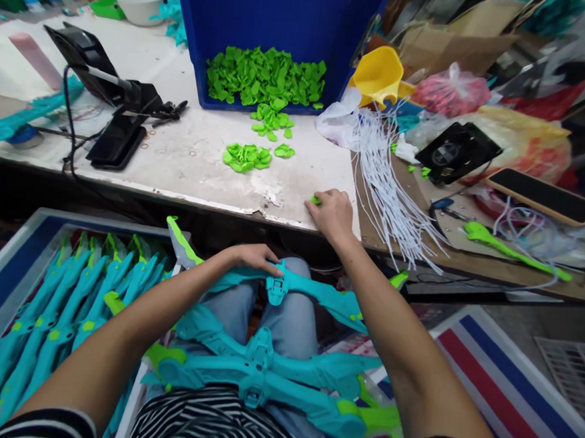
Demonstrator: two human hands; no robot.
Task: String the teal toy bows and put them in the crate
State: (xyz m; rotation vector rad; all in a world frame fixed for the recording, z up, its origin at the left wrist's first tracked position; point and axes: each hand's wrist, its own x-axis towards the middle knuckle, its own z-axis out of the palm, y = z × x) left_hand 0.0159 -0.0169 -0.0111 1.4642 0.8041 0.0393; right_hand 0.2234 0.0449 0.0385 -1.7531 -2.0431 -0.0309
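My left hand (256, 256) is closed on a long turquoise plastic part (312, 285), its fingers beside a square bracket at the part's middle. This part lies across my knees. My right hand (333, 214) rests at the table's front edge, pinching a small bright green plastic piece (316, 200) between thumb and fingers. More long turquoise parts with green ends (291, 387) lie across my lap, nearer my body. On the table, a small pile of green pieces (247, 157) sits left of my right hand, with a single piece (284, 151) beside it.
A blue bin (281, 11) tipped toward me spills green pieces (262, 77). White ties (387, 185), a phone (542, 195) and a yellow scoop (377, 75) lie to the right. A black stand (115, 93) is left. A crate (47, 218) holds several turquoise parts.
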